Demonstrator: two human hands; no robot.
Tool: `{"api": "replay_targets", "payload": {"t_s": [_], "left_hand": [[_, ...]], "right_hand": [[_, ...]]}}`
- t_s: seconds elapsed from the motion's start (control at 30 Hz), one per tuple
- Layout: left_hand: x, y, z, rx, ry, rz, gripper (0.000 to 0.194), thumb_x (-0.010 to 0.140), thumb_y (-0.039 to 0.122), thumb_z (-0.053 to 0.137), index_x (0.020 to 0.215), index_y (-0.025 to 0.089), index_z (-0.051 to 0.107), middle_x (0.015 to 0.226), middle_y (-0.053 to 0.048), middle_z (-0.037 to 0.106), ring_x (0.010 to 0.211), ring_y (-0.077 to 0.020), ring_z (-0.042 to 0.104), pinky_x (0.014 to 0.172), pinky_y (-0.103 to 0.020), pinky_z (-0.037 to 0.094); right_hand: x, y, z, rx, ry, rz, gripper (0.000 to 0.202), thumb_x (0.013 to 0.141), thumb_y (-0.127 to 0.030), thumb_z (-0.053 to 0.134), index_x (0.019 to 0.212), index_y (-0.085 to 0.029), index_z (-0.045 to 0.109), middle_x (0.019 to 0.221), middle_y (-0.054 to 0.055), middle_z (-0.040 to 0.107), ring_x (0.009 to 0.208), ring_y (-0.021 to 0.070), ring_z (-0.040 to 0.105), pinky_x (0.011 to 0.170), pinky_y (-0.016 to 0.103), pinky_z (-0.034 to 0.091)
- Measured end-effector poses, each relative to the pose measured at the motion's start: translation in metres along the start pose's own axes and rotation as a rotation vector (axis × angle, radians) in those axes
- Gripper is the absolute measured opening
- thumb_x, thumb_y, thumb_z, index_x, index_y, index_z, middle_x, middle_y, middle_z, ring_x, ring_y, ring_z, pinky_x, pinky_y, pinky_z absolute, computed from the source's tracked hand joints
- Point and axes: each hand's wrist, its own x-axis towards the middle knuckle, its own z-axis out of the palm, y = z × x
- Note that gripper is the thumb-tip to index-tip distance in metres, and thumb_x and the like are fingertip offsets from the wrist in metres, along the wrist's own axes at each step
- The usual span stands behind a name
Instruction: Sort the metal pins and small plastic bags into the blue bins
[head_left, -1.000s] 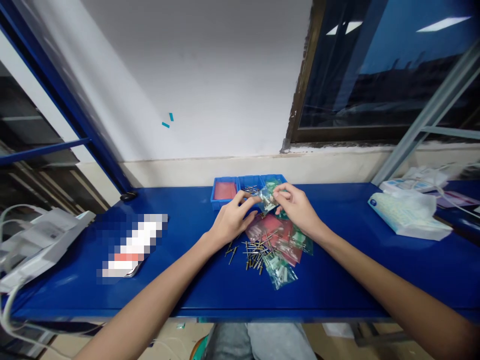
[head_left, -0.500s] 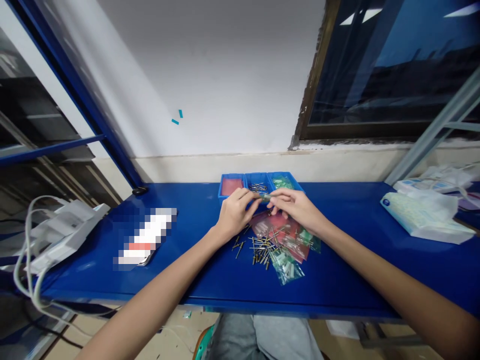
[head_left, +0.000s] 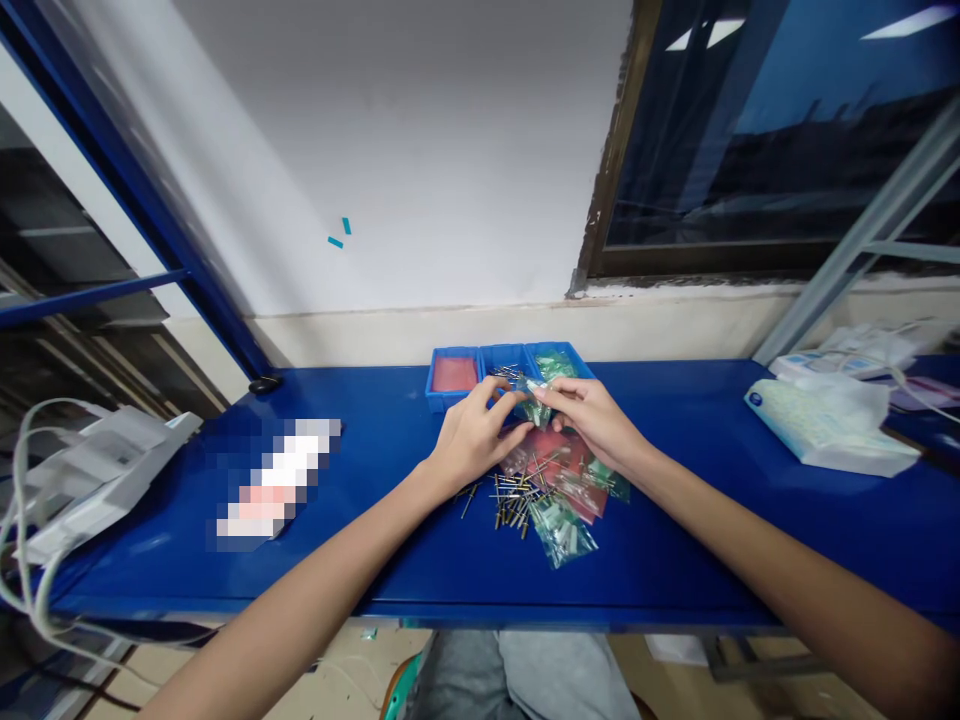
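Note:
A small clear green-tinted plastic bag (head_left: 535, 411) is held up between my hands, above the pile and in front of the blue bins. My right hand (head_left: 592, 412) is closed, pinching the bag's upper right edge between thumb and fingers. My left hand (head_left: 474, 428) has its thumb and forefinger apart at the bag's left side, fingertips at its edge. Under the hands lie loose pop rivets (head_left: 517, 500), several red plastic bags (head_left: 551, 455) and another green bag (head_left: 564, 532) with pale pieces inside.
Three joined blue bins stand by the wall: one with red bags (head_left: 454, 374), one with metal rivets (head_left: 508, 372), one with green bags (head_left: 555, 364). A blurred-out phone (head_left: 277, 485) and a power strip (head_left: 112, 480) are at left; a tissue pack (head_left: 825, 425) is at right.
The bag was narrow and pinched between both hands; now it hangs spread open. My left thumb and forefinger have parted. The whole view has shifted slightly.

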Motion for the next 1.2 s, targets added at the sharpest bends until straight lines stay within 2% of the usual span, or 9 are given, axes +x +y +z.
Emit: {"api": "replay_targets", "payload": {"t_s": [0.1, 0.17, 0.3, 0.37, 0.5, 0.67, 0.83, 1.03, 1.2], "left_hand": [[0.001, 0.005, -0.001, 0.008, -0.007, 0.037, 0.034, 0.095, 0.040, 0.059, 0.120, 0.016, 0.057, 0.115, -0.011, 0.058, 0.100, -0.0218, 0.063, 0.078, -0.035, 0.060], [0.002, 0.008, -0.003, -0.004, -0.014, 0.057, 0.035, 0.095, 0.041, 0.057, 0.119, 0.016, 0.057, 0.116, -0.012, 0.058, 0.103, -0.0228, 0.062, 0.080, -0.036, 0.060], [0.003, 0.013, -0.005, -0.032, -0.052, 0.042, 0.027, 0.101, 0.031, 0.047, 0.120, 0.014, 0.056, 0.120, -0.012, 0.059, 0.108, -0.0222, 0.061, 0.088, -0.036, 0.058], [0.004, 0.015, -0.005, -0.042, -0.063, 0.012, 0.025, 0.103, 0.028, 0.042, 0.118, 0.014, 0.056, 0.118, -0.012, 0.060, 0.107, -0.0211, 0.061, 0.088, -0.036, 0.058], [0.003, 0.012, -0.004, -0.085, -0.061, -0.083, 0.024, 0.104, 0.025, 0.038, 0.115, 0.015, 0.057, 0.107, -0.009, 0.064, 0.096, -0.0194, 0.064, 0.083, -0.035, 0.058], [0.003, 0.005, -0.002, -0.184, 0.039, -0.139, 0.044, 0.100, 0.018, 0.045, 0.143, 0.014, 0.037, 0.114, -0.011, 0.064, 0.095, -0.0189, 0.065, 0.090, -0.037, 0.057], [0.002, 0.005, -0.003, -0.161, -0.071, -0.122, 0.049, 0.089, 0.003, 0.041, 0.135, 0.020, 0.047, 0.128, -0.013, 0.050, 0.100, -0.0195, 0.063, 0.081, -0.035, 0.059], [0.001, 0.003, -0.001, -0.131, -0.049, -0.159, 0.036, 0.096, 0.013, 0.048, 0.132, 0.019, 0.048, 0.133, -0.014, 0.045, 0.098, -0.0197, 0.062, 0.086, -0.041, 0.059], [0.003, 0.001, -0.002, -0.162, -0.003, -0.146, 0.029, 0.102, 0.016, 0.043, 0.129, 0.021, 0.051, 0.123, -0.010, 0.054, 0.108, -0.0207, 0.061, 0.092, -0.040, 0.058]], "right_hand": [[-0.001, -0.002, 0.001, 0.013, -0.002, 0.006, 0.030, 0.080, -0.042, 0.073, 0.064, -0.019, 0.062, 0.067, -0.001, 0.056, 0.056, 0.0104, 0.049, 0.053, 0.028, 0.039], [-0.002, -0.004, 0.002, 0.009, -0.005, -0.003, 0.025, 0.079, -0.042, 0.074, 0.070, -0.019, 0.069, 0.081, 0.004, 0.066, 0.062, 0.0119, 0.054, 0.054, 0.028, 0.042], [0.001, -0.002, 0.000, -0.027, 0.000, -0.055, 0.026, 0.080, -0.045, 0.072, 0.094, -0.023, 0.078, 0.108, 0.009, 0.072, 0.091, 0.0212, 0.063, 0.070, 0.033, 0.052], [0.003, 0.001, -0.002, -0.046, -0.008, -0.085, 0.027, 0.084, -0.047, 0.068, 0.093, -0.024, 0.078, 0.102, 0.009, 0.073, 0.096, 0.0226, 0.063, 0.077, 0.036, 0.053], [0.005, 0.006, -0.004, -0.077, -0.003, -0.117, 0.027, 0.087, -0.047, 0.065, 0.079, -0.023, 0.074, 0.090, 0.007, 0.071, 0.085, 0.0197, 0.062, 0.071, 0.034, 0.051], [0.006, 0.008, -0.005, -0.086, 0.034, -0.123, 0.017, 0.084, -0.039, 0.068, 0.084, -0.023, 0.073, 0.091, 0.006, 0.070, 0.077, 0.0171, 0.059, 0.067, 0.033, 0.049], [0.006, 0.008, -0.006, 0.008, 0.044, -0.120, 0.018, 0.083, -0.039, 0.070, 0.088, -0.022, 0.073, 0.096, 0.007, 0.068, 0.075, 0.0161, 0.058, 0.067, 0.034, 0.050], [0.004, 0.002, -0.005, 0.119, -0.033, -0.090, 0.021, 0.082, -0.037, 0.071, 0.098, -0.023, 0.072, 0.097, 0.006, 0.067, 0.082, 0.0169, 0.061, 0.066, 0.031, 0.050], [0.002, -0.002, -0.005, 0.074, -0.076, -0.093, 0.030, 0.080, -0.037, 0.074, 0.107, -0.024, 0.069, 0.100, 0.006, 0.069, 0.090, 0.0190, 0.064, 0.068, 0.030, 0.050]]}}
